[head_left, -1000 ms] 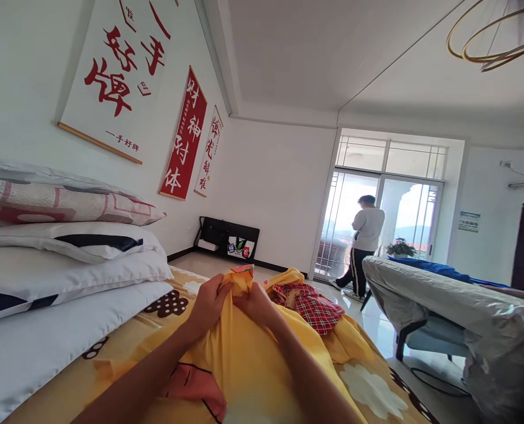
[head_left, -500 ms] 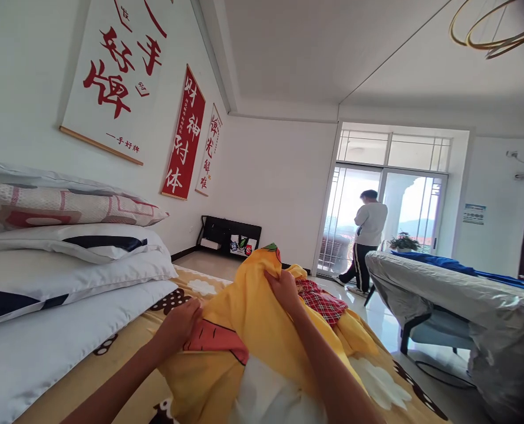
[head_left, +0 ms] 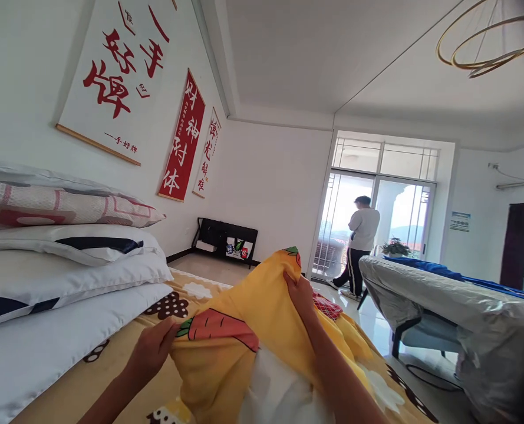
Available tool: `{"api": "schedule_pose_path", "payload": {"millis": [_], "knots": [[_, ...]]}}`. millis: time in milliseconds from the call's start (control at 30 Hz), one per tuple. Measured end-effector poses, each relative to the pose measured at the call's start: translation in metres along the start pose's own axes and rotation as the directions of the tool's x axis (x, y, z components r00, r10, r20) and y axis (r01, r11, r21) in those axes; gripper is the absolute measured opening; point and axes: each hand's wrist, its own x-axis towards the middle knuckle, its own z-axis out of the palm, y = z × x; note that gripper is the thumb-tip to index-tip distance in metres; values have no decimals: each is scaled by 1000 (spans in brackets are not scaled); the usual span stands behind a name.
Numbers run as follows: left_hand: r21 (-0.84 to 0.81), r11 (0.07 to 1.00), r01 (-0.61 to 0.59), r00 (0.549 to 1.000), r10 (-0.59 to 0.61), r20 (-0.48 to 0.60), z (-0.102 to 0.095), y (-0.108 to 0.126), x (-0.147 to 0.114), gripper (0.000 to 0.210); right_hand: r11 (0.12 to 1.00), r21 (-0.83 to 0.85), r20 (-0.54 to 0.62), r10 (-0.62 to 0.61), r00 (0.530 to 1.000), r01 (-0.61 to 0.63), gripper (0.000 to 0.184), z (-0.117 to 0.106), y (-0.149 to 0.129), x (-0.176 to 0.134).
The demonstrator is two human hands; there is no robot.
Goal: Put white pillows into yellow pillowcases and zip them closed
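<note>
A yellow cloth (head_left: 262,294) with orange carrot prints is stretched between my two hands, above the bed (head_left: 124,353). My left hand (head_left: 158,341) is closed on its left edge, beside the green top of one carrot. On the right, my right hand (head_left: 300,294) pinches a raised part of the cloth just below another carrot print. White fabric (head_left: 270,391) shows under the yellow near my body. Beyond my right hand, a piece of red checked fabric (head_left: 328,306) lies partly hidden. I cannot tell what kind of article the cloth is.
White pillows (head_left: 89,271) are stacked on the left, with a patterned pillow (head_left: 67,203) near the top. A plastic-covered table (head_left: 421,288) and a chair (head_left: 438,330) stand at right. A person (head_left: 362,241) is by the glass doors. A black rack (head_left: 213,235) sits against the far wall.
My hands have moved apart, the left one to the left and down, the right one to the right. The cloth is spread wider, and more of the left carrot shows.
</note>
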Motion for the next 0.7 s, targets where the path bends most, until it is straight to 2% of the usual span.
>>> {"api": "schedule_pose_path", "payload": {"millis": [67, 200, 367, 533, 633, 700], "knots": [[-13, 1000, -12, 1000, 11, -23, -7, 6, -3, 34, 1000, -1, 1, 13, 1000, -13, 38, -1, 6, -3], [-59, 997, 51, 996, -46, 79, -4, 5, -18, 38, 998, 48, 8, 34, 999, -34, 38, 2, 7, -6], [-62, 972, 225, 951, -205, 233, -1, -14, -33, 46, 981, 192, 99, -34, 995, 14, 45, 9, -9, -14], [-129, 954, 269, 923, -217, 318, -2, -11, -41, 41, 966, 251, 231, -117, 966, 57, 47, 11, -24, -26], [-259, 884, 389, 902, -309, 302, 1, -2, -42, 40, 972, 215, 247, -153, 957, 100, 38, 10, -33, -24], [-340, 785, 518, 848, -418, 326, 0, 6, -37, 50, 980, 166, 180, -142, 973, 112, 32, 7, -36, -15]]}}
